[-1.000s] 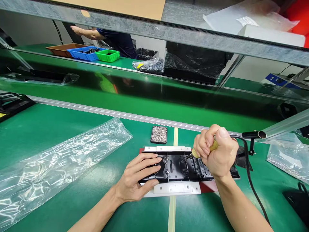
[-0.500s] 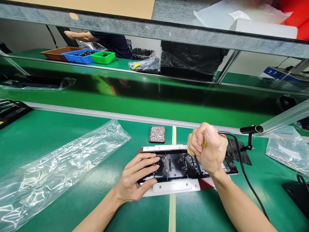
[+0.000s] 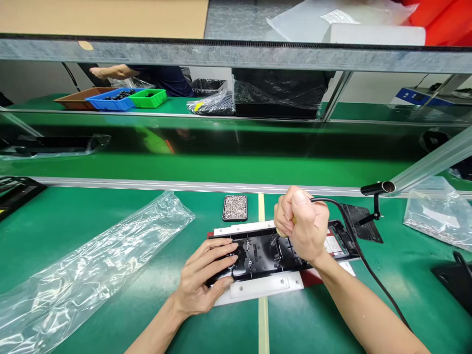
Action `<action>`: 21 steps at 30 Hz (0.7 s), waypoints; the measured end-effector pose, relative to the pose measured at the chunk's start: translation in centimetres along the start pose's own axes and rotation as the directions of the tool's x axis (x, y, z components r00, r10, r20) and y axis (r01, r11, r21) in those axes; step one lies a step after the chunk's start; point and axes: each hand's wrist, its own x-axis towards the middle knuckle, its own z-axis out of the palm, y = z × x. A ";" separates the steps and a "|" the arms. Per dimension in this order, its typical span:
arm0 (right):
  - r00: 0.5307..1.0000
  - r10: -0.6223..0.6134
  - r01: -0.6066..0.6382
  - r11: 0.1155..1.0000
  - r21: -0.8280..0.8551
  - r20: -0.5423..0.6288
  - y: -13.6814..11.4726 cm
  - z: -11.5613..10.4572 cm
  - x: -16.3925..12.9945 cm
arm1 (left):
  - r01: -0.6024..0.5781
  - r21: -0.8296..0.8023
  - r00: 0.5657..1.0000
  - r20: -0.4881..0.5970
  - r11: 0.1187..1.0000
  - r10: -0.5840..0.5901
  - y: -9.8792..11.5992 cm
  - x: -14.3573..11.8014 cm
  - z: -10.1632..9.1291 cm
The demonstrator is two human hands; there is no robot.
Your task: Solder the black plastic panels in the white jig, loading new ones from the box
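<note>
A long black plastic housing (image 3: 261, 253) with ribs and screw posts lies in a white fixture (image 3: 263, 286) on the green bench. My left hand (image 3: 202, 278) rests on the housing's left end, fingers stretched across the top and thumb at the near edge. My right hand (image 3: 304, 223) is wrapped around a corded electric screwdriver, mostly hidden by the fist. Its bit (image 3: 275, 240) points down into the housing near the middle. The black cord (image 3: 354, 235) leaves the top of the fist and curves down to the right. Behind the fixture stands a small tray of screws (image 3: 235, 208).
A clear plastic bag (image 3: 110, 260) stretches across the left of the bench. To the right are a tube bracket (image 3: 376, 189) and a bag of small parts (image 3: 438, 216). Beyond the divider, a co-worker's arm (image 3: 114, 72) shows behind colored bins (image 3: 114, 102).
The camera view has shifted, so the scene sits slightly left and the background lower. Both hands keep their places on the housing and screwdriver.
</note>
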 end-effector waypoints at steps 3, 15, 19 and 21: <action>1.000 0.005 -0.005 1.000 0.024 -0.001 0.0 0.1 0.0 | 0.002 -0.003 1.000 0.009 1.000 -0.002 0.0 0.0 0.0; 1.000 0.010 -0.010 1.000 0.014 -0.023 0.0 0.3 -0.2 | 0.004 0.012 1.000 -0.011 1.000 -0.004 0.1 0.3 0.1; 0.999 0.020 -0.019 0.999 0.033 -0.029 0.0 0.3 -0.1 | 0.007 0.018 1.000 -0.008 1.000 -0.007 0.1 0.4 0.1; 1.000 0.014 -0.013 0.999 0.032 -0.027 0.0 0.3 -0.1 | 0.006 0.019 1.000 -0.011 1.000 -0.006 0.1 0.5 0.1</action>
